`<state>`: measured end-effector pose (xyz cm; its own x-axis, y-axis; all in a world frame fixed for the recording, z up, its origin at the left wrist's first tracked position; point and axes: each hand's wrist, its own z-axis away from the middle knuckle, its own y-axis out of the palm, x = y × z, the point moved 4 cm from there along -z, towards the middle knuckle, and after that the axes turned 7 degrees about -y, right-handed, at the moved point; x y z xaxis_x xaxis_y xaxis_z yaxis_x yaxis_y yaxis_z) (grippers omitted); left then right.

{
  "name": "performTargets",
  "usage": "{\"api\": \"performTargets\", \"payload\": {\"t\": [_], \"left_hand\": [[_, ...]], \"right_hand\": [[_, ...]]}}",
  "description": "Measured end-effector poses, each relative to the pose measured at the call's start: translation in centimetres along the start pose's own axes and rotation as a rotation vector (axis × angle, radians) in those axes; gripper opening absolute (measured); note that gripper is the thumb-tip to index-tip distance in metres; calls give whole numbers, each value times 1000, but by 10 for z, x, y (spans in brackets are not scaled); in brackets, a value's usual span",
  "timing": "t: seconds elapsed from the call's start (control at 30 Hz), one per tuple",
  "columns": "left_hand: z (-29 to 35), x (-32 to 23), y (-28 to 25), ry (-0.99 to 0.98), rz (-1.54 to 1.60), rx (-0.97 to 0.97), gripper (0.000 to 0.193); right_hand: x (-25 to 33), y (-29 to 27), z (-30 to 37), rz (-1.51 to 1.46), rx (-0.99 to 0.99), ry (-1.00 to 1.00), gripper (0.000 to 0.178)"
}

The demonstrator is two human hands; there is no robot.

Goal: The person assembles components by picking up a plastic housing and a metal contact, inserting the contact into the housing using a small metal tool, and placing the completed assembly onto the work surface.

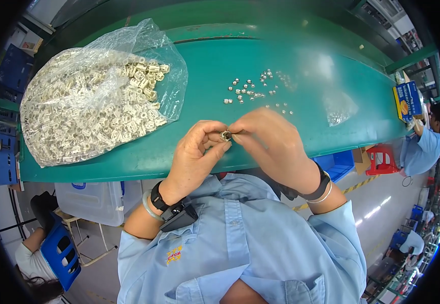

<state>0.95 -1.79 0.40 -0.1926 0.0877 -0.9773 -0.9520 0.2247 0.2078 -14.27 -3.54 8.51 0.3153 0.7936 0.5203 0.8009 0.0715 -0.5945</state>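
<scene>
Pinches a small hollow part (225, 136) in left hand (192, 152) fingers, touching it with right hand (275, 142) fingers too hidden to tell if gripping, above the near edge of the bench (199, 71), with silvery beads (238, 91) toward the far edge.

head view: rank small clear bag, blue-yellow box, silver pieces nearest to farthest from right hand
1. Silver pieces: just beyond the right hand
2. Small clear bag: right, on the green table
3. Blue-yellow box: far right, at table's end
</scene>
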Motion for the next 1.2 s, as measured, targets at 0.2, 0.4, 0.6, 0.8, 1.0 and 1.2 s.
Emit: {"api": "performTargets", "payload": {"t": [0.2, 0.4, 0.6, 0.8, 1.0, 1.2], "left_hand": [[-1, 3, -2, 15, -37, -3, 28], [0, 2, -1, 26, -79, -7, 28], [1, 2, -1, 38, -41, -15, 28], [-1, -2, -3, 9, -41, -27, 27], [-25, -38, -12, 256, -504, -113, 26], [-146, -74, -23, 209, -666, -149, 25]], "right_hand": [[-2, 3, 0, -5, 11, 3, 21], [-3, 7, 3, 12, 13, -6, 21], [-3, 14, 8, 74, 51, -14, 21], [1, 1, 5, 62, 65, -12, 19], [-11, -34, 12, -31, -135, 108, 17], [-36, -32, 41, -189, -150, 290, 14]]}}
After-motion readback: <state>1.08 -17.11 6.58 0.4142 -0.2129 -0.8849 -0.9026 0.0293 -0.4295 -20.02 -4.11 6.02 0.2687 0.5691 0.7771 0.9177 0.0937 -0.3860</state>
